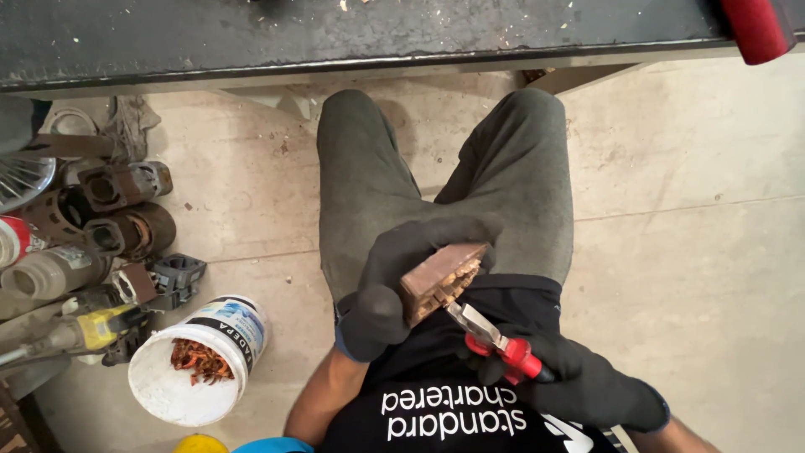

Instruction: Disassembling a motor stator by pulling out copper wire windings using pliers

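Left gloved hand (394,289) holds a rusty brown laminated metal block (442,278) over the lap; right gloved hand (579,382) grips red-handled pliers (495,340), tips touching the block. White plastic bucket (210,356) on floor nearby.

Pale concrete floor (696,252), scuffed and seamed; a dark, dusty workbench edge (335,42) across the top; at left, clutter — rusty motor parts (117,210), a white bucket (168,394), bottles (42,273).

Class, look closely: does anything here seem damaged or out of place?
Yes. The rusty brown block in the left hand looks corroded, with frayed strands at its open end. Debris speckles the dark bench top, and worn motor parts lie heaped on the floor.
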